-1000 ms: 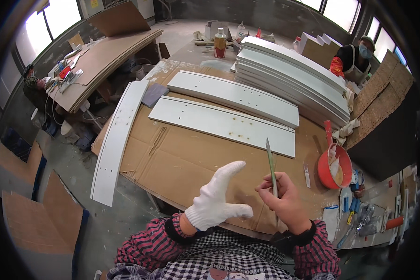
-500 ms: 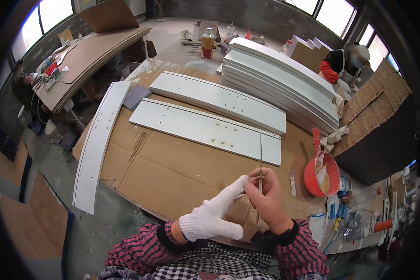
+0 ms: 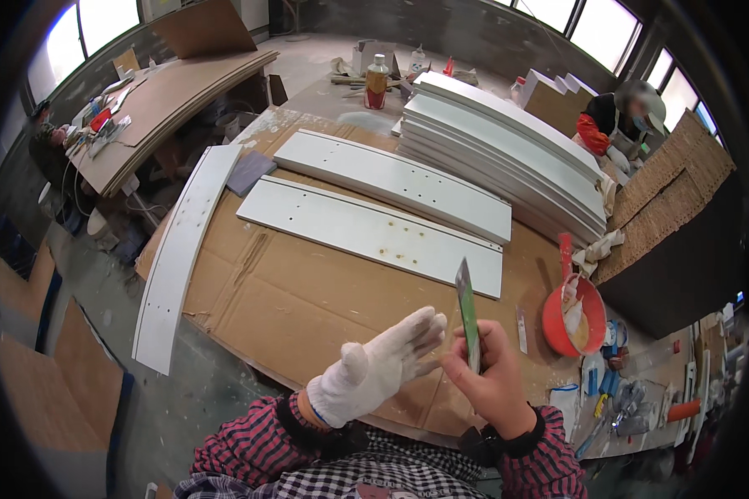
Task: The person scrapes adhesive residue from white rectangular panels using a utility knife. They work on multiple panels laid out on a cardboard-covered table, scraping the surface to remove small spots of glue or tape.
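My right hand (image 3: 495,378), bare, is closed around the lower end of a thin green blade (image 3: 467,312) with a pointed grey tip. It stands nearly upright, tip away from me; its lower end is hidden by my fingers. Beside it on the left, my left hand (image 3: 374,366) wears a white knit glove; its fingers are stretched out and it holds nothing. Beyond the blade's tip lies a white panel (image 3: 341,220) with small holes and several brownish spots. A second white panel (image 3: 374,170) is just behind it. Both rest on cardboard (image 3: 283,287).
A third white panel (image 3: 179,258) overhangs the left edge. Many panels form a stack (image 3: 499,154) at the back right. A red pan (image 3: 553,320) with filler stands right, near a clear strip (image 3: 522,328) and tools. One person (image 3: 620,125) works far right, another (image 3: 46,150) far left.
The blade has turned from edge-on to show its green face, and its tip has come nearer to me. My gloved left hand has drawn apart from the right and its fingers have spread.
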`<move>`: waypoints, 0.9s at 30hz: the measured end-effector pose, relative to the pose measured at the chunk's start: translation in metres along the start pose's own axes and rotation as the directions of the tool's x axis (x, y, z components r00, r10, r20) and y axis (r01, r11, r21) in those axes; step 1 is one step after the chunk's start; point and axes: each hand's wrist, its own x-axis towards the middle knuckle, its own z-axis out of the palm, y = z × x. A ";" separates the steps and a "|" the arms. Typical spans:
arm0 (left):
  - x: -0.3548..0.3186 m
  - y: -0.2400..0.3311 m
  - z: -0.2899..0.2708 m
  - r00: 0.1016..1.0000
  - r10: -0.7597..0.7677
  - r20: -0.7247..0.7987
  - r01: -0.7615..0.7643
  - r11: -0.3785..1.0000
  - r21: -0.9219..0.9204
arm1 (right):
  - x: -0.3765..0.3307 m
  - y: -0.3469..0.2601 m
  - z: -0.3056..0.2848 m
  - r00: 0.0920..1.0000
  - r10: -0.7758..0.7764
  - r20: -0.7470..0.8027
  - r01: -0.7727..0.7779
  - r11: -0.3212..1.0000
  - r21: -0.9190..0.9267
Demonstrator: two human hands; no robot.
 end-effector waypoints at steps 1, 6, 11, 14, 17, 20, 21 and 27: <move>0.001 0.000 0.003 0.999 -0.039 -0.018 0.040 0.998 0.055 | 0.004 -0.001 0.002 1.000 -0.009 -0.014 0.009 1.000 0.005; -0.003 -0.004 -0.001 0.998 -0.017 0.065 -0.028 0.772 0.635 | 0.011 -0.005 0.015 0.998 0.020 -0.054 -0.025 0.996 -0.083; -0.007 -0.010 -0.007 0.995 -0.001 0.099 -0.042 0.899 0.435 | 0.011 0.003 0.018 0.998 0.008 -0.056 -0.012 0.997 -0.072; -0.012 -0.003 0.004 0.996 -0.074 0.055 0.058 0.968 0.245 | 0.010 0.009 0.012 0.999 -0.014 -0.047 0.006 0.987 -0.158; -0.014 0.001 0.012 0.992 -0.125 0.026 0.119 0.978 0.168 | 0.009 0.013 0.013 0.990 -0.128 -0.054 0.098 0.921 -0.378; -0.015 -0.001 0.011 0.991 -0.132 0.008 0.130 0.979 0.157 | 0.009 0.020 0.014 0.967 -0.255 -0.014 0.202 0.798 -0.567; -0.015 0.002 0.014 0.987 -0.159 -0.020 0.160 0.974 0.161 | 0.009 0.024 0.015 0.956 -0.293 0.009 0.235 0.750 -0.619; -0.037 -0.003 -0.008 1.000 -0.020 0.009 0.019 0.995 0.099 | 0.039 0.044 -0.021 0.872 -0.414 -0.260 0.009 0.546 -0.838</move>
